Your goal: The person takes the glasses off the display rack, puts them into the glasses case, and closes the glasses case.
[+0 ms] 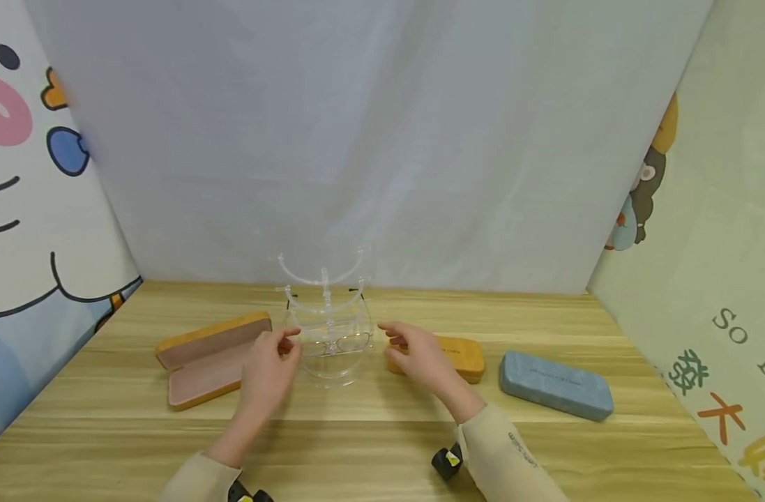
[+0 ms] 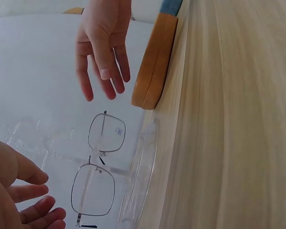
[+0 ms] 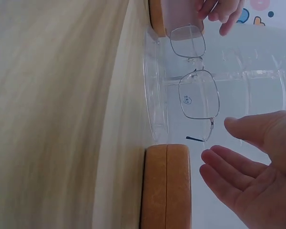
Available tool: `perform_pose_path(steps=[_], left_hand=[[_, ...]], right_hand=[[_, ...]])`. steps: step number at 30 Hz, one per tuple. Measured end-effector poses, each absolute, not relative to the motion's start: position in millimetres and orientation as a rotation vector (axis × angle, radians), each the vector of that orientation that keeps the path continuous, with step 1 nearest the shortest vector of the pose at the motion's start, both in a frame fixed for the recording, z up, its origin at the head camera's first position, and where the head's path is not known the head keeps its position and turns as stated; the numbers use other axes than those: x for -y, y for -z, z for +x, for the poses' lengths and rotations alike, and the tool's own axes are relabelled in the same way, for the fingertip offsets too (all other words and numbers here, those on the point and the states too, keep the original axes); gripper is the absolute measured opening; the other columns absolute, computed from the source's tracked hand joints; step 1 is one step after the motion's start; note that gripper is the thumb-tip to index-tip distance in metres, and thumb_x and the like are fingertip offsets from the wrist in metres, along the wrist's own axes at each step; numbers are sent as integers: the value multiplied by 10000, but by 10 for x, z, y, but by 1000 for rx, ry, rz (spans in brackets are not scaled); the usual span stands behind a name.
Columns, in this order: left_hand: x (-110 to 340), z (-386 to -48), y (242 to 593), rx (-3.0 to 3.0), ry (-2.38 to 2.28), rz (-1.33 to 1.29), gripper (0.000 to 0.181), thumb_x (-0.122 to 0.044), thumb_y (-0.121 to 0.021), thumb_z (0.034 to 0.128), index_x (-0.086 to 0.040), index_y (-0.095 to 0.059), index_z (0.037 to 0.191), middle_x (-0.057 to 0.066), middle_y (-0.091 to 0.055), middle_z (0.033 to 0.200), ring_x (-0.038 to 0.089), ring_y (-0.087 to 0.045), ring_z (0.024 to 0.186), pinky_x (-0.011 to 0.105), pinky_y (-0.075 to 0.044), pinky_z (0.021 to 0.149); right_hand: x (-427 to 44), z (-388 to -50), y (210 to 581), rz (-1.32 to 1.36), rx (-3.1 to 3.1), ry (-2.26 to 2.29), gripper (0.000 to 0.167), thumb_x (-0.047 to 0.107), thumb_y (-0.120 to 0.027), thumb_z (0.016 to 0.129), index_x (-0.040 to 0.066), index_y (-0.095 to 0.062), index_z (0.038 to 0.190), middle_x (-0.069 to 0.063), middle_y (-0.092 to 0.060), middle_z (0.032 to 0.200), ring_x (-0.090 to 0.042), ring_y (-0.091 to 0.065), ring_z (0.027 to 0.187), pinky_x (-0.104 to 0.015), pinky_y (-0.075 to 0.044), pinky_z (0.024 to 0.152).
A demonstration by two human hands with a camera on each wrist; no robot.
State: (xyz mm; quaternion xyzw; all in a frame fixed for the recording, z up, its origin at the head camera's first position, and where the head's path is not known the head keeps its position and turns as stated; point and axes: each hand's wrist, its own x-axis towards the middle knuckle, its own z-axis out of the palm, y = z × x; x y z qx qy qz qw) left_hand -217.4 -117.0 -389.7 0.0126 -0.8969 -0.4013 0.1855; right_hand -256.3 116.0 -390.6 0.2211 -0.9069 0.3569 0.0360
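Note:
Thin metal-framed eyeglasses [image 1: 353,341] sit on the lowest tier of a clear plastic display stand [image 1: 326,296], their dark temple tips reaching back. My left hand [image 1: 271,364] is just left of the glasses, fingers loosely bent and apart from the frame. On the other side my right hand [image 1: 421,357] hovers in front of a closed orange glasses case [image 1: 462,357], its fingers toward the stand. Both wrist views show a gap between each hand and the glasses [image 2: 89,164]. Nothing is held in either hand.
An open orange glasses case [image 1: 203,383] with a pinkish lining lies left of the stand, partly behind my left hand. A closed blue glasses case [image 1: 554,385] lies at the right. A white cloth [image 1: 369,139] hangs behind the wooden table [image 1: 357,453].

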Motion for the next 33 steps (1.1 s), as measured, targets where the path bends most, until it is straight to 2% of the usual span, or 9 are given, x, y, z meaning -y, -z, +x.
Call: perform_pose_path(steps=[5, 10, 17, 21, 25, 28, 33], left_hand=[[1269, -2203, 3942, 2633, 1122, 69, 370, -182, -575, 855, -69, -573, 1208, 178, -510, 1048, 287, -517, 920, 403, -424, 723], [1325, -2251, 3979, 2670, 1142, 64, 359, -170, -567, 866, -61, -573, 1207, 241, -471, 1168, 348, -535, 994, 482, -454, 773], [1309, -2302, 4011, 2671, 1134, 38, 304, -134, -553, 856, -30, -622, 1133, 218, -584, 1096, 328, -594, 951, 474, -476, 772], [1282, -2323, 4036, 2657, 1171, 63, 301, -113, -540, 850, 3, -614, 1117, 189, -634, 1055, 308, -615, 938, 444, -487, 788], [1281, -2330, 4055, 2645, 1189, 90, 282, -88, -540, 846, 20, -609, 1097, 186, -645, 1031, 305, -612, 937, 434, -486, 800], [1285, -2339, 4061, 2644, 1185, 89, 257, -61, -548, 851, 27, -611, 1083, 186, -650, 1007, 303, -619, 913, 419, -498, 764], [1304, -2326, 4029, 2638, 1222, 89, 237, 20, -513, 858, 37, -616, 1070, 187, -657, 977, 281, -639, 849, 318, -503, 621]], right_hand=[[-1089, -2630, 3930, 711, 2830, -1097, 424, 98, -557, 896, 113, -486, 1313, -140, -539, 1261, -277, -569, 1079, -399, -469, 900], [-1016, -2669, 3949, 722, 2821, -1087, 413, 79, -543, 903, 119, -492, 1310, -134, -524, 1284, -286, -574, 1077, -395, -477, 891], [-926, -2726, 3951, 687, 2801, -1082, 345, 96, -543, 910, 80, -542, 1254, -100, -551, 1256, -265, -597, 1036, -367, -499, 852], [-867, -2748, 3947, 661, 2790, -1081, 281, 99, -551, 906, 55, -591, 1180, -102, -603, 1166, -241, -613, 983, -347, -511, 813], [-832, -2757, 3946, 609, 2751, -1046, 166, 86, -573, 888, 49, -658, 1025, -85, -660, 1014, -219, -633, 889, -329, -517, 762], [-825, -2769, 3959, 566, 2722, -1020, 113, 78, -583, 878, 57, -679, 935, -69, -676, 927, -198, -636, 824, -306, -516, 719], [-818, -2762, 3941, 517, 2720, -1073, 126, 95, -574, 889, 59, -683, 940, -61, -678, 914, -188, -629, 811, -298, -515, 705]])
